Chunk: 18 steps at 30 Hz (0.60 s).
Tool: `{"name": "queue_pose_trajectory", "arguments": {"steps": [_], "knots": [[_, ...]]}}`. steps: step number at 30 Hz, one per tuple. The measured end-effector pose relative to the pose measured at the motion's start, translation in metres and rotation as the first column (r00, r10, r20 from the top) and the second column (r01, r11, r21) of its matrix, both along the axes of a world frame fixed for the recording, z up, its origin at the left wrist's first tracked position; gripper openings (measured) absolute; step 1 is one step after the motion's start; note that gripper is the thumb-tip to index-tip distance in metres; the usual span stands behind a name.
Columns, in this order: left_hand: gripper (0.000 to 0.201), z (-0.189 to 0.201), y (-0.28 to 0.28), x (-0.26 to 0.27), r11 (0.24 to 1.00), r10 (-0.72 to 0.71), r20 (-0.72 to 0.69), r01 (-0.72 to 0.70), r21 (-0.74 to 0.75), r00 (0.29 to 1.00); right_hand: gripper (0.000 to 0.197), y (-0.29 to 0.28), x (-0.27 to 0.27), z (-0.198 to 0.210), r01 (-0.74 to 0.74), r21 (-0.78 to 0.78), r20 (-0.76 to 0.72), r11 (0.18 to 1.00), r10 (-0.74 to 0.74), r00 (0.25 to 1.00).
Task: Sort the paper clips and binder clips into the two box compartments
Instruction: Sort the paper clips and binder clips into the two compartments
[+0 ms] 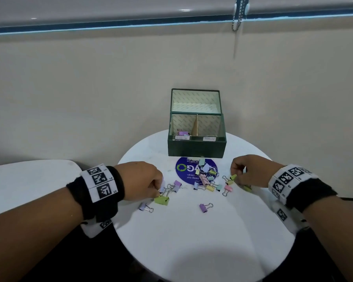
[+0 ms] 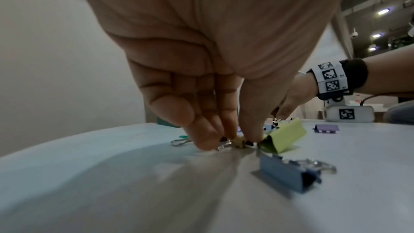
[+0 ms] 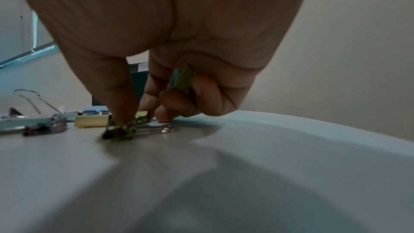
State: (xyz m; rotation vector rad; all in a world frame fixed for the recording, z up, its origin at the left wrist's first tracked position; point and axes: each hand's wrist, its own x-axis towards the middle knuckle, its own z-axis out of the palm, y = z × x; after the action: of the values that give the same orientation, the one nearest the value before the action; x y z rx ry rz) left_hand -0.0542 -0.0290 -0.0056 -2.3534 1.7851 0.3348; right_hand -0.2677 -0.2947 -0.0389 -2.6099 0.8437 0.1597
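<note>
A dark green box (image 1: 197, 147) with its lid open stands at the table's far side; its left compartment holds a few pastel binder clips (image 1: 181, 132). A pile of pastel binder clips (image 1: 206, 178) lies in front of it. My left hand (image 1: 159, 191) (image 2: 233, 139) pinches the wire handles of a binder clip on the table, beside a green binder clip (image 1: 161, 200) (image 2: 284, 139). My right hand (image 1: 237, 178) (image 3: 132, 121) pinches a green binder clip (image 3: 125, 128) on the table. Its curled fingers hold another green clip (image 3: 182, 79).
The round white table (image 1: 192, 241) carries a blue round sticker (image 1: 183, 171) under the pile. Loose clips lie apart: a purple one (image 1: 205, 207), a lavender one (image 1: 145, 207), a blue one (image 2: 289, 174). A second white table (image 1: 29, 180) stands at the left.
</note>
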Motion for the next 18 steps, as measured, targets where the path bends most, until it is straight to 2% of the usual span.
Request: {"name": "queue_pose_trajectory", "arguments": {"steps": [6,10,14,18], "knots": [[0.006,-0.003,0.003,0.010,0.999,-0.005,-0.096,0.000,-0.053,0.995,0.019,0.000,-0.003,0.000,0.045,0.004,0.148,0.999,-0.046,0.988],[0.013,-0.006,0.006,0.016,0.997,0.000,-0.141,-0.011,-0.073,0.990,0.019,0.003,-0.001,0.002,0.046,-0.018,0.199,0.999,-0.042,0.979],[0.029,-0.011,0.006,0.021,0.995,0.062,-0.240,-0.078,-0.058,0.969,0.016,0.004,0.000,0.006,0.057,-0.007,0.187,0.998,-0.055,0.981],[0.025,-0.011,0.007,0.024,0.997,0.035,-0.229,-0.050,-0.060,0.973,0.022,0.007,0.000,0.012,0.058,0.011,0.155,0.998,-0.059,0.986]]}}
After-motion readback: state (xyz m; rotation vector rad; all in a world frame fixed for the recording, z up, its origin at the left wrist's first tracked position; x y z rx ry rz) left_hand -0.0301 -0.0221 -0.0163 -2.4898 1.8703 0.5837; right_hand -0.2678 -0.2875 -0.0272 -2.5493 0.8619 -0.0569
